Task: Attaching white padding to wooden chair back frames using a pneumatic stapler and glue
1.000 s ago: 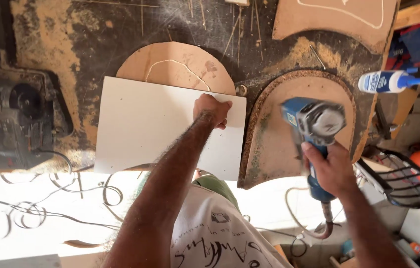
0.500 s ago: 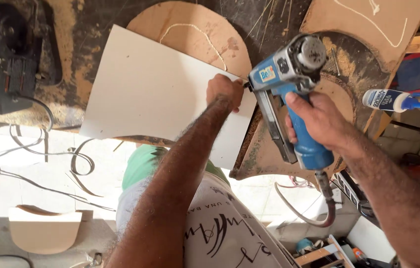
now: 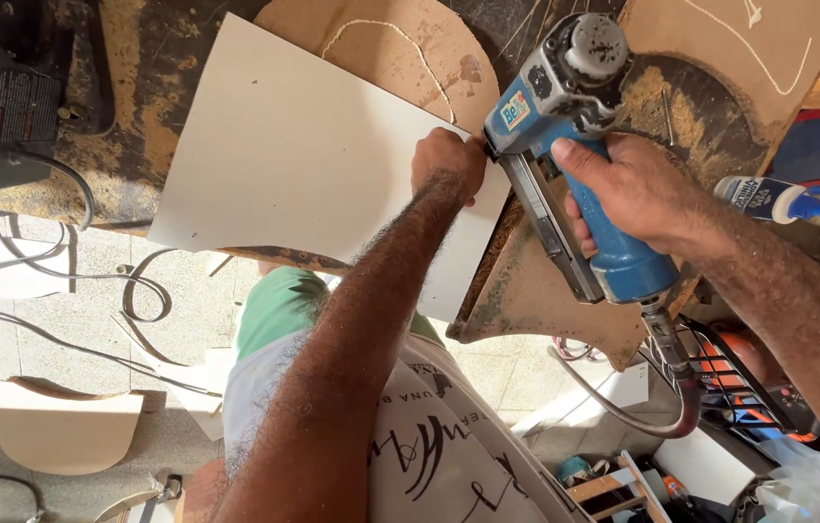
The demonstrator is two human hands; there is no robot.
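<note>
**Nail gun brought down to the panel's edge**

Since the earlier frames the blue nail gun (image 3: 579,155) has swung from out on the right, where it was held clear of the boards, across to the right edge of the white panel (image 3: 303,165). Its nose now sits right against the fingers of the left hand (image 3: 447,163). The panel itself has kept its place on the dusty workbench (image 3: 153,126), still overlapping the rounded brown board (image 3: 400,53) behind it.

The left hand is curled at the panel's right edge, fingers folded and knuckles up, pressing on the white surface; whether the fingertips hook under the edge cannot be told. The right hand (image 3: 637,194) is wrapped tight around the gun's blue grip, fingers fully closed around it; the forefinger's place on the trigger is hidden. The gun stands tilted, its round grey cap towards the top of the view and its long metal magazine (image 3: 550,232) running down beside the panel edge. A dark hose (image 3: 666,387) leaves the bottom of the grip and loops below the bench.

Under the gun lies a worn arched board (image 3: 545,291). A glue bottle (image 3: 783,201) with a blue cap lies to the right, apart from both hands. A black power tool (image 3: 3,97) sits at the bench's left end.
</note>
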